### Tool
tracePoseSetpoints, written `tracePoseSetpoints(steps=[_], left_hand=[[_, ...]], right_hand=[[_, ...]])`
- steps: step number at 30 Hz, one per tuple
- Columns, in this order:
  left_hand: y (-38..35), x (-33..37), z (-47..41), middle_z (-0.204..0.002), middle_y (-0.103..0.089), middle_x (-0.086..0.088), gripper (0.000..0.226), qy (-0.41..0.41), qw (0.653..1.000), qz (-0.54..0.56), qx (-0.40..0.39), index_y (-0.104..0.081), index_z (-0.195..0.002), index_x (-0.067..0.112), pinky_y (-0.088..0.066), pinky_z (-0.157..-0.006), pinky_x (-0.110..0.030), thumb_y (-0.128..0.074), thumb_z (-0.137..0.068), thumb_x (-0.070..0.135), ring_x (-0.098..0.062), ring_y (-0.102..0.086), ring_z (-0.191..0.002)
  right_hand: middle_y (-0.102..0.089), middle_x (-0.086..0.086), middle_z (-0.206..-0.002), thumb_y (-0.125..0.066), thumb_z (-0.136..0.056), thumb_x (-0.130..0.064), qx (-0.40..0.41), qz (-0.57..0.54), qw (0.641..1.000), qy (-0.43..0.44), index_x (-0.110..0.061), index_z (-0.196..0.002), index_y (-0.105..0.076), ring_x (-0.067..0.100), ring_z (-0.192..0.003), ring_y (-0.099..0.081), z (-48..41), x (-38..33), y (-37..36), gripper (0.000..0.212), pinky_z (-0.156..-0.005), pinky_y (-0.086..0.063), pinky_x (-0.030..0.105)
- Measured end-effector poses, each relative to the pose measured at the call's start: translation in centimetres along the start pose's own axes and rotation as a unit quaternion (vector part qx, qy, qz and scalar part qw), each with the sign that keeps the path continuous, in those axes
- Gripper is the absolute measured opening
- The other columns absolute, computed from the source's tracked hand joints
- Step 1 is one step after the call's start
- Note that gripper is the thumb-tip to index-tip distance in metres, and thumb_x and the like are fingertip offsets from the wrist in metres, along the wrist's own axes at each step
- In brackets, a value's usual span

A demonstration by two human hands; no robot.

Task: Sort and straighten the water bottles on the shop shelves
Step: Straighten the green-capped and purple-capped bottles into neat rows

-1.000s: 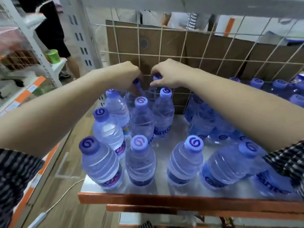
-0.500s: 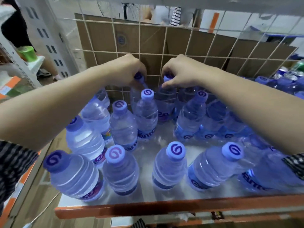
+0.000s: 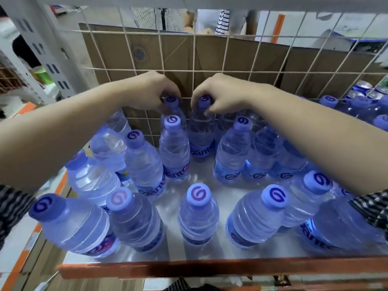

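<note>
Purple-capped water bottles point(image 3: 198, 217) standing in loose rows on white shelf point(image 3: 210, 267), left hand point(image 3: 153, 91) gripping the neck of a back-row bottle point(image 3: 171, 100) against the wire grid point(image 3: 189, 69), right hand point(image 3: 220, 93) pinching the neighbouring bottle point(image 3: 201, 131) at its cap, cardboard box point(image 3: 168, 51) behind.

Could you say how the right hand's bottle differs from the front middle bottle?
The back bottle, by the wire grid, is gripped at its cap by the right hand; the front middle bottle, by the shelf lip, is untouched. Both stand upright with purple caps.
</note>
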State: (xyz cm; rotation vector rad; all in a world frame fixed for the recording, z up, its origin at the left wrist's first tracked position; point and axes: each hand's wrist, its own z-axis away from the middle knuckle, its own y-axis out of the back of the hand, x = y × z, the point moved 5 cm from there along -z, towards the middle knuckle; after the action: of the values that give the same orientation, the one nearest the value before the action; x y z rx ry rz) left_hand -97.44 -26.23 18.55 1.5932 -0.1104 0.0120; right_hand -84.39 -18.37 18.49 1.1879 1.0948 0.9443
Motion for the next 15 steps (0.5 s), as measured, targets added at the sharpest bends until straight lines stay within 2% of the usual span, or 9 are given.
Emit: tracePoseSetpoints(steps=[3, 5, 7, 10, 15], left_hand=[[-0.1, 0.0, -0.3, -0.081, -0.059, -0.002, 0.045, 0.015, 0.999, -0.027, 0.022, -0.068, -0.11, 0.012, -0.037, -0.069, -0.028, -0.079, -0.076, 0.039, -0.024, -0.05, -0.075], [-0.2, -0.1, -0.4, -0.079, -0.059, -0.005, 0.05, 0.038, 0.998, -0.035, 0.026, -0.069, -0.107, 0.009, -0.036, -0.067, -0.028, -0.08, -0.074, 0.044, -0.025, -0.049, -0.073], [-0.3, -0.2, -0.6, -0.077, -0.06, -0.007, 0.052, 0.061, 0.997, -0.039, 0.019, -0.069, -0.103, 0.007, -0.035, -0.065, -0.028, -0.081, -0.072, 0.047, -0.026, -0.049, -0.072], [-0.6, -0.1, -0.8, -0.066, -0.053, -0.005, 0.057, 0.09, 0.995, -0.049, 0.016, -0.066, -0.09, 0.005, -0.034, -0.06, -0.029, -0.079, -0.069, 0.056, -0.027, -0.048, -0.065], [-1.1, -0.1, -0.9, -0.064, -0.059, -0.013, 0.063, 0.149, 0.987, -0.057, 0.003, -0.062, -0.077, 0.0, -0.049, -0.062, -0.036, -0.076, -0.068, 0.062, -0.034, -0.059, -0.068]], right_hand=[[-0.062, -0.005, -0.102, -0.066, -0.087, -0.048, 0.024, 0.022, 0.999, -0.015, -0.016, -0.117, -0.066, 0.016, -0.093, -0.056, -0.1, 0.0, 0.1, 0.044, -0.079, -0.045, 0.03], [-0.067, 0.006, -0.097, -0.065, -0.085, -0.053, 0.049, 0.055, 0.997, -0.037, -0.009, -0.106, -0.067, 0.025, -0.088, -0.06, -0.4, 0.3, -0.3, 0.049, -0.075, -0.049, 0.036], [-0.067, 0.01, -0.092, -0.068, -0.084, -0.052, 0.06, 0.058, 0.995, -0.054, -0.008, -0.1, -0.066, 0.028, -0.084, -0.06, -0.8, 0.6, -0.7, 0.047, -0.07, -0.048, 0.035], [-0.067, 0.01, -0.093, -0.07, -0.084, -0.046, 0.053, 0.058, 0.995, -0.055, -0.008, -0.102, -0.067, 0.03, -0.086, -0.061, -1.0, 0.4, -0.8, 0.042, -0.072, -0.05, 0.036], [-0.059, 0.004, -0.093, -0.071, -0.085, -0.036, 0.031, 0.061, 0.997, -0.03, -0.012, -0.109, -0.066, 0.029, -0.094, -0.058, -0.6, 0.1, -0.7, 0.034, -0.074, -0.046, 0.035]])
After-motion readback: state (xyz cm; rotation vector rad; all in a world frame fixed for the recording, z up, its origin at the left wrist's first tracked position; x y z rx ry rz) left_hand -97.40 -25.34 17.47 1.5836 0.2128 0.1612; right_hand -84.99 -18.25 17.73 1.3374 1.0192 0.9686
